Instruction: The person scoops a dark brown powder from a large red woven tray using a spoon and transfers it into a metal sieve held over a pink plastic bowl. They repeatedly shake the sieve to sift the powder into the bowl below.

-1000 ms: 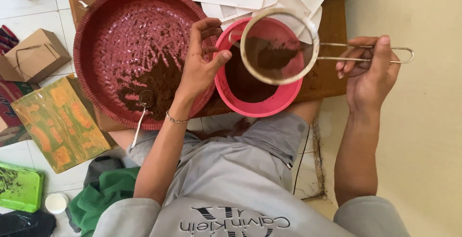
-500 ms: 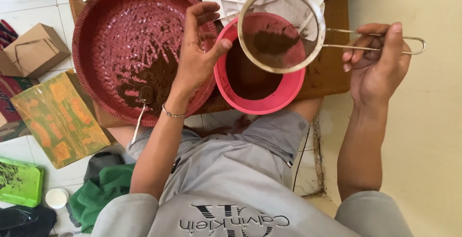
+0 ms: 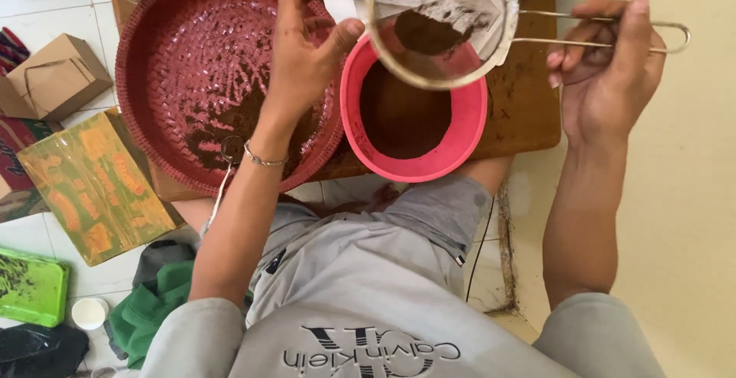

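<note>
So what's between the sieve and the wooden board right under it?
In the head view, the pink bowl with brown powder sits between them, on the wooden board. The sieve, held by the right hand, hangs above the bowl's far rim.

This looks like a home, with the work done seated on a white tiled floor (image 3: 46, 2) beside a plain cream wall (image 3: 690, 194). A low wooden board (image 3: 529, 110) carries a woven red tray (image 3: 153, 64) and a pink plastic bowl (image 3: 468, 140). Around lie small cardboard boxes (image 3: 54, 79), a green plastic tray (image 3: 31, 290) and crumpled green cloth (image 3: 146, 317).
</note>
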